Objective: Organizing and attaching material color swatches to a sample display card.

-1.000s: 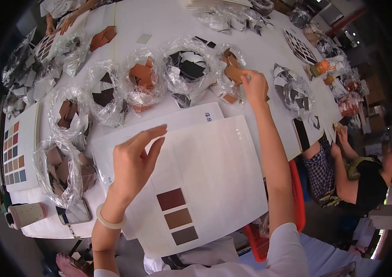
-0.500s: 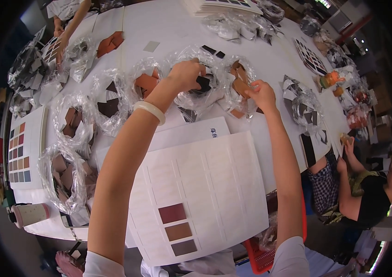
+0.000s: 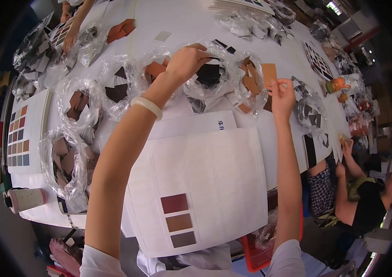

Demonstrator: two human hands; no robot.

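My right hand (image 3: 281, 94) pinches a tan swatch (image 3: 269, 73) and holds it upright, just right of a clear plastic bag (image 3: 257, 64) of brown and tan swatches (image 3: 250, 84). My left hand (image 3: 187, 62) is over the bag with black swatches (image 3: 208, 75), fingers drawn together near its far rim. What they hold, if anything, is hidden. Below my arms lies a white sample sheet (image 3: 228, 184) with a column of three mounted swatches: dark red (image 3: 174, 203), brown (image 3: 179, 222) and grey (image 3: 183, 239).
Several more opened bags of swatches stand in an arc to the left, among them one with orange pieces (image 3: 155, 69). A filled sample board (image 3: 36, 99) and a cup (image 3: 29, 200) are at far left. Co-workers sit at right and far left. A red basket (image 3: 258, 258) is below.
My right hand has drawn a tan swatch out of the bag and moved right with it. My left hand has shifted slightly up over the black swatches' bag. The view has moved a little.
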